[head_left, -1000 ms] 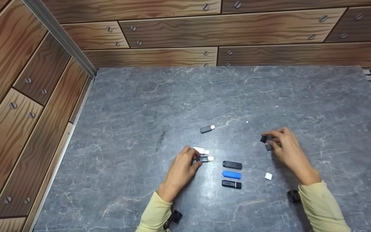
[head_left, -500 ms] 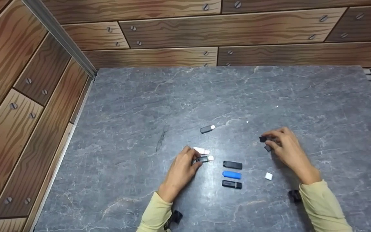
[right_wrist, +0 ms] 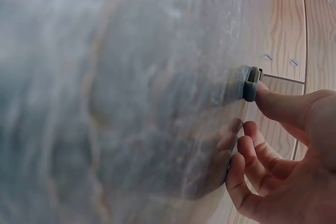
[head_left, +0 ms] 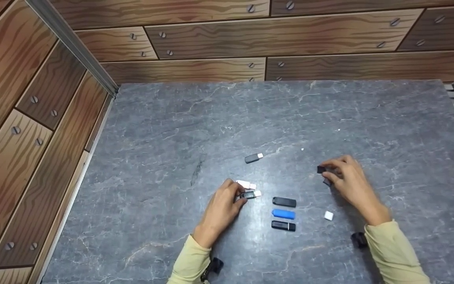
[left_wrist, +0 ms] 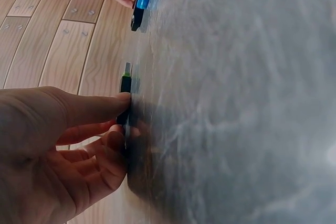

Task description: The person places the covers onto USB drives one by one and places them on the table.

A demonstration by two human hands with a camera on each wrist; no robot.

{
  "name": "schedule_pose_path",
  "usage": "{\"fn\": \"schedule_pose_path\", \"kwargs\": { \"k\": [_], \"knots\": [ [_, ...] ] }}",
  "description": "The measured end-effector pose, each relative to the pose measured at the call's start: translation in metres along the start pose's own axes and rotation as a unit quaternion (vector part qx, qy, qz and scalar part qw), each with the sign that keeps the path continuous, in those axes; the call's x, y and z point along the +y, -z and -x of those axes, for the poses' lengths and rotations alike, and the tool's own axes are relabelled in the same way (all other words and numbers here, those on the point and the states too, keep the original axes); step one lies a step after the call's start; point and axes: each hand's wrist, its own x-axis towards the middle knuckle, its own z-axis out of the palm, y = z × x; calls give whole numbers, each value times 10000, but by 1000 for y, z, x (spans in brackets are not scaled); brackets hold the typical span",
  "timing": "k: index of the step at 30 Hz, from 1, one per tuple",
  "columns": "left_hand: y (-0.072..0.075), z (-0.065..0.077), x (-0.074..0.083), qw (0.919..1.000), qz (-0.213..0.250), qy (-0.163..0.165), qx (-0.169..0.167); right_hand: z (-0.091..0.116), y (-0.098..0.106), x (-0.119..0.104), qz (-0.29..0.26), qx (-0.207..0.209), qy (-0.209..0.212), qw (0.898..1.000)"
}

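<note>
My left hand (head_left: 221, 205) pinches the body of a black USB stick (head_left: 250, 194), its bright plug pointing right. In the left wrist view, that stick (left_wrist: 126, 83) shows a green band below its metal plug. A white USB stick (head_left: 246, 184) lies just beyond it, partly behind the fingers. My right hand (head_left: 349, 181) pinches a small black cap (head_left: 321, 169) between thumb and index finger, close to the tabletop. A second dark cap (head_left: 327, 182) sits right at the thumb, and shows as a hollow dark cap (right_wrist: 252, 83) in the right wrist view.
Between the hands lie a black USB stick (head_left: 284, 202), a blue one (head_left: 283, 214) and a black one with a silver band (head_left: 283, 226). A white cap (head_left: 328, 215) lies to their right. An uncapped dark stick (head_left: 253, 158) lies farther back. Wood-patterned walls (head_left: 211, 39) edge the table.
My right fingers have shifted slightly left with the black cap, which has turned a little. The second cap beside the thumb has turned too. My left hand has kept its place.
</note>
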Motion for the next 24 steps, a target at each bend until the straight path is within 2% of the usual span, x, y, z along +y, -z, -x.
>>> {"fn": "schedule_pose_path", "kwargs": {
  "k": [12, 21, 24],
  "knots": [
    [2, 3, 1, 9997, 173, 103, -126, 8, 4, -13, -90, 48, -10, 9999],
    [7, -1, 7, 9960, 797, 184, -349, 23, 1, -39, -748, 83, -170, 9970],
    [6, -2, 8, 9929, 1107, 175, -389, 29, -4, -49, -1003, -67, -263, 9946]
  ]
}}
